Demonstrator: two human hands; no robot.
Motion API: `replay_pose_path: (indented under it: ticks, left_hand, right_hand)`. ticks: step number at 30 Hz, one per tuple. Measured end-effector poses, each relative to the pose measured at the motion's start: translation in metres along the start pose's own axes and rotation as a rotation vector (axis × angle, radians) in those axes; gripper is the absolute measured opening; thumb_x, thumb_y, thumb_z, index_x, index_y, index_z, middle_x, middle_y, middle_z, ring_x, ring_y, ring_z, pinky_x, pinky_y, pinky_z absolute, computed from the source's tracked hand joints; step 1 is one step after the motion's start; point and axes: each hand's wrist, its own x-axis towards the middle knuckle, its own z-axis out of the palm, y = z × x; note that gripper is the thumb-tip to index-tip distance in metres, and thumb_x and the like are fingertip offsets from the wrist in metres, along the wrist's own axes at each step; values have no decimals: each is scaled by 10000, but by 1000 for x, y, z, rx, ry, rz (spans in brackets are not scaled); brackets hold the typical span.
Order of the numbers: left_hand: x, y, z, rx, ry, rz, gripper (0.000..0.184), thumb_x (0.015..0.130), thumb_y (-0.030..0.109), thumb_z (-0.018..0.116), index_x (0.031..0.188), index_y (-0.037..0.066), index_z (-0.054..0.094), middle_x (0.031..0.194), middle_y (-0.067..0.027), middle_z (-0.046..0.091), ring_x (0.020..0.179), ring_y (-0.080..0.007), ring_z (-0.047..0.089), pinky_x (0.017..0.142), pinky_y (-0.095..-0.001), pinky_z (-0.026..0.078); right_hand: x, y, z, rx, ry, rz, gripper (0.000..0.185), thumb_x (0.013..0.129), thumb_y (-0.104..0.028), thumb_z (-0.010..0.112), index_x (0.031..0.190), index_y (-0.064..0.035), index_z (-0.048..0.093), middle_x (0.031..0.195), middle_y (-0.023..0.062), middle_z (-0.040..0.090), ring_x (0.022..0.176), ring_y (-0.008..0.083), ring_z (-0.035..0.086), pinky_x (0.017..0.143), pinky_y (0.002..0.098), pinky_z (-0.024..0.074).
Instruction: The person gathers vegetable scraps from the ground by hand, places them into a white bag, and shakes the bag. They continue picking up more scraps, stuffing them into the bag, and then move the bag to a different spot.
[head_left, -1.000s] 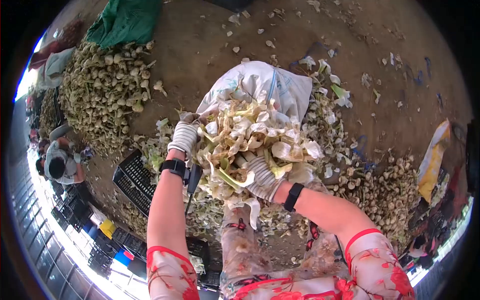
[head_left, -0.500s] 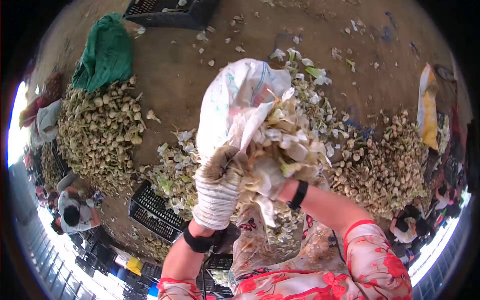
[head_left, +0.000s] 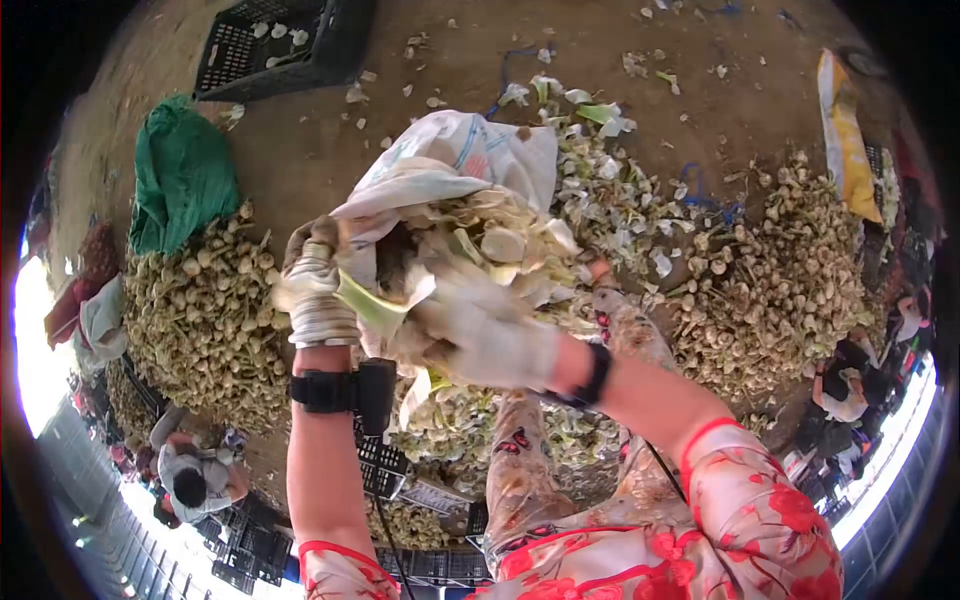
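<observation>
My left hand (head_left: 318,285), in a striped, soiled work glove, is closed around the rim of a white woven sack (head_left: 455,145). The sack's mouth faces me and is stuffed with dry garlic husks (head_left: 505,240). A green-white stalk piece (head_left: 375,305) sticks out near my left hand. My right hand (head_left: 490,330), also gloved, is at the sack's mouth against the husks. Motion smears it and its fingers are hidden, so their hold cannot be made out.
Garlic heaps lie at left (head_left: 205,320) and right (head_left: 775,290). A green sack (head_left: 180,175) rests on the left heap, and a yellow-white sack (head_left: 848,140) is at far right. A black crate (head_left: 340,45) stands ahead. Another person (head_left: 195,480) works at lower left.
My left hand has moved left, pulling the sack's mouth wider. My right hand, with a bundle of husks before, has come left to the opening. The view has shifted slightly.
</observation>
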Motion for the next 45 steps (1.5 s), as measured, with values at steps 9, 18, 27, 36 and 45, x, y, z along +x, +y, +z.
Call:
replay_pose_path:
  ticks: [9,18,27,36,45]
  left_hand:
    - [-22,5,31,219,125,9,204,806,234,586,915,62,569,800,-29,557,726,-119,511,664,-238,437]
    - [-125,-3,39,452,-96,124,178,810,236,596,882,80,547,747,18,526,678,-55,466,604,-202,378]
    - [-30,14,-9,251,33,139,144,820,202,581,877,70,581,821,-9,570,736,-105,499,681,-246,432]
    - [-32,1,-22,268,22,189,300,774,267,641,937,29,563,870,-30,559,783,-115,501,721,-253,430]
    - [-89,-141,-187,441,18,-53,592,736,141,622,1250,44,343,1080,-73,493,946,-159,488,801,-304,433]
  right_hand:
    - [-84,86,38,454,223,859,260,758,-174,557,998,-75,554,943,131,583,792,253,570,723,377,449]
    - [-26,63,86,183,-429,614,354,804,-188,411,1142,-96,457,982,151,570,852,285,578,771,413,420]
    - [-15,36,16,350,-18,581,222,790,-128,458,954,-39,579,884,130,624,832,244,589,699,318,474]
    - [-86,240,79,245,-46,945,358,752,-41,531,1105,-103,538,883,82,613,774,209,562,708,299,440]
    - [-110,192,72,1139,435,1188,260,770,-24,521,1029,-19,544,843,61,590,685,149,527,628,263,439]
